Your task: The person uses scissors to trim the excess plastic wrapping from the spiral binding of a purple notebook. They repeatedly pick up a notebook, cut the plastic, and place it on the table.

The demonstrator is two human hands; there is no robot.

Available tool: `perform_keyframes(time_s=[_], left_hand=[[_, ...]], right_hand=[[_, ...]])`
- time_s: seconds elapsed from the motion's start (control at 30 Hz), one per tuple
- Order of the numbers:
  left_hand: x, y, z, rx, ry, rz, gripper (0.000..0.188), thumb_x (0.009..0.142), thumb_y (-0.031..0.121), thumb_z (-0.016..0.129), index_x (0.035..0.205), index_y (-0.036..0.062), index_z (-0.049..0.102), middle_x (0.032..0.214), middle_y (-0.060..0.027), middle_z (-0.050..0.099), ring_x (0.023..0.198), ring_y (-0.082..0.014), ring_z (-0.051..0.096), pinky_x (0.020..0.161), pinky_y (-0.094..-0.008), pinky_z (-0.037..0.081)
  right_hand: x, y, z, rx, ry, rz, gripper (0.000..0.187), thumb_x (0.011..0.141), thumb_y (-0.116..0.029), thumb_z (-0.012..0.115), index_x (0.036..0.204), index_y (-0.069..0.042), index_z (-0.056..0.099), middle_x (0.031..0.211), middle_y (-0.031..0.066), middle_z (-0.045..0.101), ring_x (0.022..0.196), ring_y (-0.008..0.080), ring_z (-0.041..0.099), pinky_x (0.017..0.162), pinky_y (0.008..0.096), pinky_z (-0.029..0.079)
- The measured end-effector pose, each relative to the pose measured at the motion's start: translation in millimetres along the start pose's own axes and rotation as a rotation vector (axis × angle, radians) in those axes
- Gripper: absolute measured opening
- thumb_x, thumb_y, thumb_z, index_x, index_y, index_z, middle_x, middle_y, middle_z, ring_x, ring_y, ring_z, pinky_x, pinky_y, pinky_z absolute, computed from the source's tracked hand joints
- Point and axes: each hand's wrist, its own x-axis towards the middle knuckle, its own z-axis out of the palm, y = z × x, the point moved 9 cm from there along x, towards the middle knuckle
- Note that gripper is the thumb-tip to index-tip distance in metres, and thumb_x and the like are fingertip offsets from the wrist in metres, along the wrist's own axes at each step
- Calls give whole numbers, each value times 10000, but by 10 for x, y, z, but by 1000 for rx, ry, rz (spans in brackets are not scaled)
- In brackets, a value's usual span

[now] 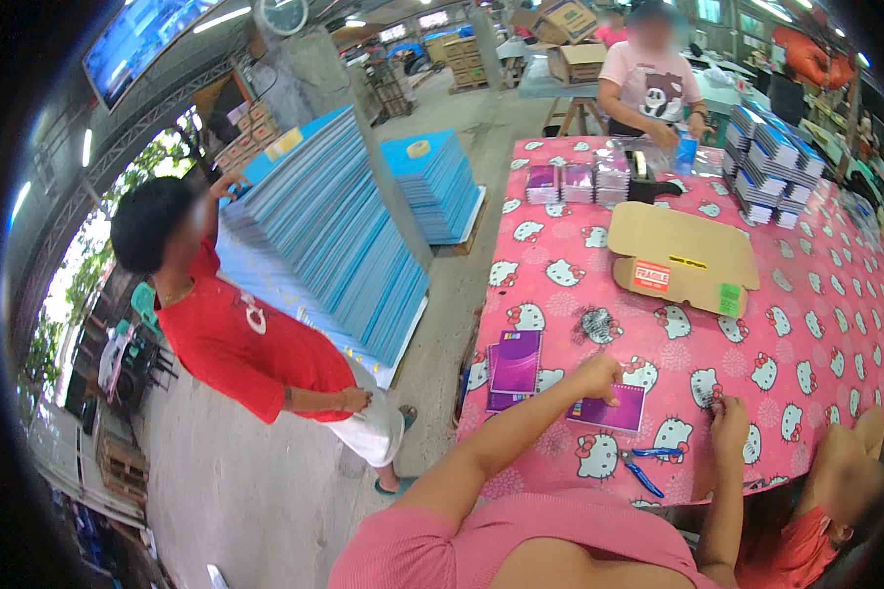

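Observation:
A purple spiral notebook (619,410) lies on the table in front of me. My left hand (597,378) is over its upper left part, fingers curled, with a fingertip down on the cover. To the right, my right hand (730,424) is closed in a pinch near the tablecloth, on something small and dark that I cannot make out. Blue-handled pliers (648,463) lie between my hands, close to the near edge. Left of the notebook is a small pile of purple notebooks (517,363). Beyond my left hand sits a tangle of thin dark strands (597,325).
A flattened brown carton (683,253), a tape dispenser (643,177), wrapped purple notebook stacks (560,184) and tall notebook stacks (771,162) occupy the pink table (560,236). One person (648,88) stands beyond it, another (255,334) beside blue sheet stacks (334,226), a third (815,520) at right.

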Motion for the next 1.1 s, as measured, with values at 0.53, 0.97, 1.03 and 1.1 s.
perform_keyframes(time_s=[0.53,0.97,1.03,1.1], left_hand=[[-293,81,-181,-96,369,9,461,459,212,863,871,81,705,834,-115,673,791,-281,640,737,-375,490],[-541,297,-219,150,527,9,391,522,264,817,894,202,713,858,-30,633,1014,-244,523,937,-578,238],[-472,253,-170,89,486,12,374,530,252,808,882,186,700,856,-37,631,986,-241,537,961,-580,222],[-438,241,-142,37,454,9,360,539,238,803,875,175,691,868,-40,630,980,-237,542,975,-589,209]], right_hand=[[-128,-162,-120,154,97,-141,144,820,-46,551,949,17,542,882,175,556,833,355,546,721,412,431],[-232,-736,556,574,-122,-160,184,764,-70,653,889,10,544,768,127,589,685,252,566,649,337,446],[-207,-656,699,754,-171,-32,231,749,-110,699,890,6,559,769,96,594,691,201,565,648,319,449],[-142,-687,807,801,-113,-56,281,721,-146,737,889,1,566,764,70,589,689,168,557,638,306,452]])
